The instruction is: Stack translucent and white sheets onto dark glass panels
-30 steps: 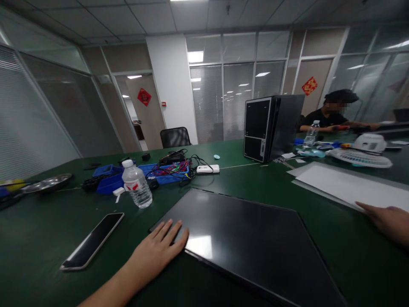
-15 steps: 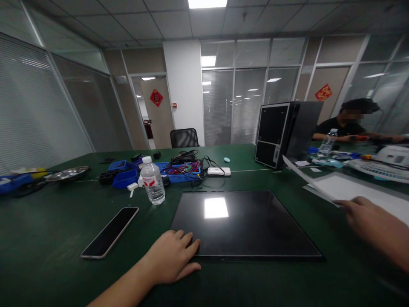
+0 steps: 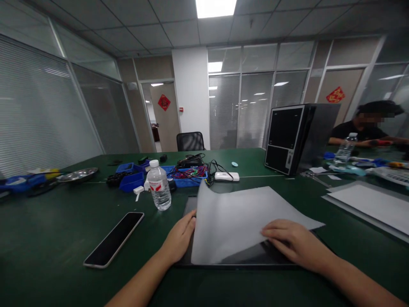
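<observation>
A green table (image 3: 64, 230) fills the room from here to its far edge, where a black mesh chair (image 3: 191, 141) stands in front of glass partitions (image 3: 224, 115). A black panel (image 3: 255, 256) lies flat on the table, well in from the far edge, and a white sheet (image 3: 238, 213) covers most of it. The sheet's left edge curls up off the panel, while its right corner reaches past the panel's right side.

The right hand (image 3: 292, 243) is at the sheet's near edge, fingers close together and pinching it against the thumb. The left hand (image 3: 179, 238) is by the panel's left edge, against the raised curl — its fingertips go partly behind the sheet, so I cannot tell whether they grip it.

Left of the panel lie a phone (image 3: 114, 240) and, farther off, an upright water bottle (image 3: 160, 189). Beyond the bottle, toward the far edge, a blue tray (image 3: 188, 183) holds tangled wires (image 3: 191, 172). A computer tower (image 3: 285, 140) stands near the far edge on the right — more sheets (image 3: 373, 204) lie on the nearer side of it, and another person (image 3: 351, 130) in a dark cap sits beyond.
</observation>
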Demonstrator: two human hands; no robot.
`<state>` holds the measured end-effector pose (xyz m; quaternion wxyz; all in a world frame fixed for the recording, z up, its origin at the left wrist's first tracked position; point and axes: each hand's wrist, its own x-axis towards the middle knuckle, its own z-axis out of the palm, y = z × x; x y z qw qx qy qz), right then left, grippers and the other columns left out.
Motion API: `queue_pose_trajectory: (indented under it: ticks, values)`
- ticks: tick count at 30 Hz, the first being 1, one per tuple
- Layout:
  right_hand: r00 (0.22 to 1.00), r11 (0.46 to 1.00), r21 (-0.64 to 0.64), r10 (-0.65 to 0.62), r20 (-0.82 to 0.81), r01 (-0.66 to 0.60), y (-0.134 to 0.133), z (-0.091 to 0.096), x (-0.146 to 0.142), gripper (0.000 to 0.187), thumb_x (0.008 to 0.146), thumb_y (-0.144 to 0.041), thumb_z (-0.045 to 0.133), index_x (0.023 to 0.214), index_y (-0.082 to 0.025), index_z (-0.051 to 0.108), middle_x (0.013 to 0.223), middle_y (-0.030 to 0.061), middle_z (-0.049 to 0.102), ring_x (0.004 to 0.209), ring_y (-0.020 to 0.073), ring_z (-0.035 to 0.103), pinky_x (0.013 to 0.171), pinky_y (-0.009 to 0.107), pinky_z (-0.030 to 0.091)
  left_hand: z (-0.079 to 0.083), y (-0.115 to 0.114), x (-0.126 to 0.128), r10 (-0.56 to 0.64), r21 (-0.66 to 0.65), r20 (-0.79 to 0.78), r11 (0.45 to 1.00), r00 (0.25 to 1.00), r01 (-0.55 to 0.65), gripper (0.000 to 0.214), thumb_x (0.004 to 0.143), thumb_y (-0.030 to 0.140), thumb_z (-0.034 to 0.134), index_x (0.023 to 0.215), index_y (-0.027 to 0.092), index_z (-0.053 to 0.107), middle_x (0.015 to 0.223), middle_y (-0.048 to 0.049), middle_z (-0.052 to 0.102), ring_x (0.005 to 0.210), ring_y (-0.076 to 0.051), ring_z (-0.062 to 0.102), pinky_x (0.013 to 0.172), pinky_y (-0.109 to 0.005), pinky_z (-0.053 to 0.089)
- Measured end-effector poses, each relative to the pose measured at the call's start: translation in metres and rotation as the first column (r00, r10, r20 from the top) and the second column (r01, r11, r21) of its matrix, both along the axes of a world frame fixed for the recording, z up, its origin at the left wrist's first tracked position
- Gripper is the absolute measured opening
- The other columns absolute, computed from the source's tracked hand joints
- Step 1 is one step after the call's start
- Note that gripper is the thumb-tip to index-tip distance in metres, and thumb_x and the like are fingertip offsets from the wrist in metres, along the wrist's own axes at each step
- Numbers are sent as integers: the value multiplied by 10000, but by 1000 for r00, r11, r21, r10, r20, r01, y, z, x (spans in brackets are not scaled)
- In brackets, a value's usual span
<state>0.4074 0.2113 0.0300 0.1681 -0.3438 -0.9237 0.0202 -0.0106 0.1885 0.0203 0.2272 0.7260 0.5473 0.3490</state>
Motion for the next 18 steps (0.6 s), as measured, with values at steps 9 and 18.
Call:
queue_pose_trajectory:
  ticks: [9, 18]
  values:
    - [991, 990, -96, 95, -94, -104, -26, 12, -5, 402, 1013, -478, 657, 1377, -337, 756, 1338, 81, 765, 1185, 275, 745, 1017, 431, 630, -13, 21, -12, 255, -166, 449, 966, 857, -200, 1074, 719, 785, 788, 1527, 111, 573, 1654, -207, 520, 1541, -387, 492, 1307, -531, 364]
    - [727, 746, -191, -665, -169, 638, 53, -13, 129, 671, 943, -701, 517, 1364, -239, 760, 1390, 128, 731, 1189, 388, 725, 1023, 605, 596, -6, 18, -27, 322, -95, 311, 947, 894, -308, 905, 844, 812, 593, 1437, 133, 666, 1529, -181, 661, 1452, -362, 599, 1269, -543, 408]
